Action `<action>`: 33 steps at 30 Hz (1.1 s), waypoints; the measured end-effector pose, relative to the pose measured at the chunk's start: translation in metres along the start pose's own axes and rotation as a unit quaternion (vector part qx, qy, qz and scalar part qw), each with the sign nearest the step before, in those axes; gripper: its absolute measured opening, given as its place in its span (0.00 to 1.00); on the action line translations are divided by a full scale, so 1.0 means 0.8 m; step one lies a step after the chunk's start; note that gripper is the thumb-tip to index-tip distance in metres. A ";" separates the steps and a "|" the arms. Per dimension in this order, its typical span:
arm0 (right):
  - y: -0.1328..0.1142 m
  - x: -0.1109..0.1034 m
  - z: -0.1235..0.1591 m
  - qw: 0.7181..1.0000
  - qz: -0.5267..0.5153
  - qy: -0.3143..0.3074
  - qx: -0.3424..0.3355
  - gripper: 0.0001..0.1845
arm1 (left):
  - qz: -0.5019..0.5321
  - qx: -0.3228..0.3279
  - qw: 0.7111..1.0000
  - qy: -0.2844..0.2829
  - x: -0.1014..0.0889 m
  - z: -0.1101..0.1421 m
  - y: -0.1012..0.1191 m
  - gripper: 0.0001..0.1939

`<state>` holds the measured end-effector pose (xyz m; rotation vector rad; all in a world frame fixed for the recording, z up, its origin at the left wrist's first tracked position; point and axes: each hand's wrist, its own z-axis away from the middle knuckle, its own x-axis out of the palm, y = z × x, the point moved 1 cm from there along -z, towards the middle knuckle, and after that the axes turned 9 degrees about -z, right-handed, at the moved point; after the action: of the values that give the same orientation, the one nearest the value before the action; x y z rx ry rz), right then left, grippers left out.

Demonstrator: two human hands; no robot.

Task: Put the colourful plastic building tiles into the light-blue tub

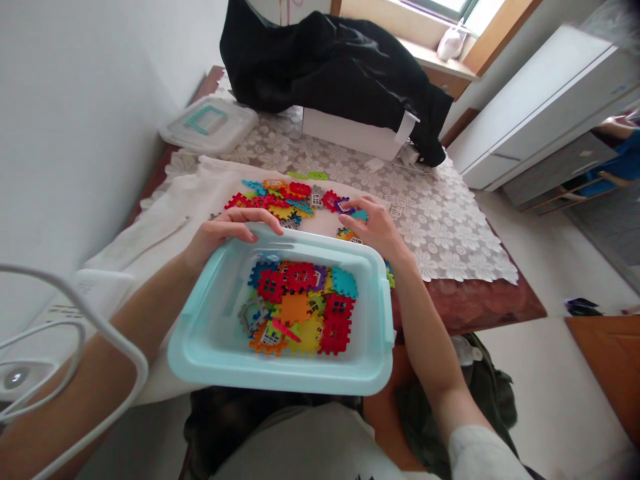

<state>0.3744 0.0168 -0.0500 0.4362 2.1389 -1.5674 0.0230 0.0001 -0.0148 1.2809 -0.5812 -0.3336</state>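
Window [450,10] light falls into a room with a white wall [85,87] along one side, and a table [470,307] stands in the middle. A lace cloth [445,233] covers most of it, with a white towel [150,227] laid over the near left part. At the far edge, a black coat [330,67] is heaped on a white box [350,137], out of the way of the work area. A clear lid [207,123] with a teal handle lies near the far left corner, apparently set aside so the tub stays open.

A pale blue plastic tub [205,360] sits past the table's near edge, close to the person's body, its far rim right by the loose pieces. Colorful toy pieces [295,300] fill its middle, and more toy pieces [270,200] lie scattered on the towel. The left hand [235,230] grips the tub's far rim, likely to steady it. The right hand [375,227] hovers, fingers spread, among the pieces near the table's middle; whether it has grasped one cannot be told.
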 end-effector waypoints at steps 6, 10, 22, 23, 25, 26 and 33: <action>0.033 -0.007 0.008 0.978 0.197 -0.033 0.066 0.28 | -0.003 0.009 1.000 -0.003 0.003 0.000 0.004 0.16; 0.018 0.003 0.003 0.982 0.172 -0.057 0.052 0.17 | 0.005 0.012 1.000 -0.007 0.004 0.000 0.004 0.16; -0.018 0.030 -0.003 0.978 -0.208 -0.018 -0.013 0.19 | 0.009 0.004 1.000 -0.019 -0.003 -0.002 0.000 0.16; -0.023 0.029 -0.002 0.965 -0.262 -0.022 -0.025 0.22 | 0.006 0.003 1.000 -0.015 -0.002 -0.002 0.000 0.16; -0.034 0.025 0.002 0.942 -0.332 -0.040 -0.041 0.27 | -0.003 0.000 1.000 -0.001 0.000 -0.002 0.001 0.15; -0.038 0.022 0.005 0.935 -0.347 -0.052 -0.043 0.30 | -0.007 -0.003 1.000 0.007 0.002 -0.001 0.002 0.15; -0.052 0.016 0.018 0.910 -0.380 -0.151 -0.063 0.42 | -0.011 0.008 1.000 -0.004 0.005 -0.001 0.004 0.15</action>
<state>0.3452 -0.0097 -0.0262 -0.7346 2.2500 -1.6917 0.0262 -0.0006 -0.0114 1.3023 -0.5771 -0.3540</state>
